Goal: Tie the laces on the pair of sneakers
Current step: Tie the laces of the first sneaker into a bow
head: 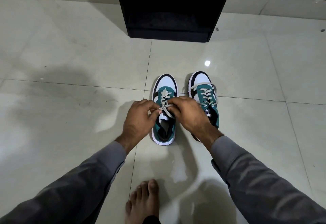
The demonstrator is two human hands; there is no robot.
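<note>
Two teal, white and black sneakers stand side by side on the pale tiled floor, toes pointing away from me. Over the tongue of the left sneaker [165, 86] my left hand [139, 116] pinches one end of its pale lace [165, 100], and my right hand [188, 112] pinches the other end. The lace strands cross between my fingertips. The right sneaker [202, 88] lies just beyond my right hand, which hides its heel. Its lace [206, 94] hangs loose, with ends trailing off both sides.
A black cabinet or shelf unit [171, 6] stands on the floor just beyond the sneakers. My bare foot [142, 200] rests on the tiles near the bottom edge. Grey sleeves cover both forearms. Open tiled floor [70, 65] stretches left and right.
</note>
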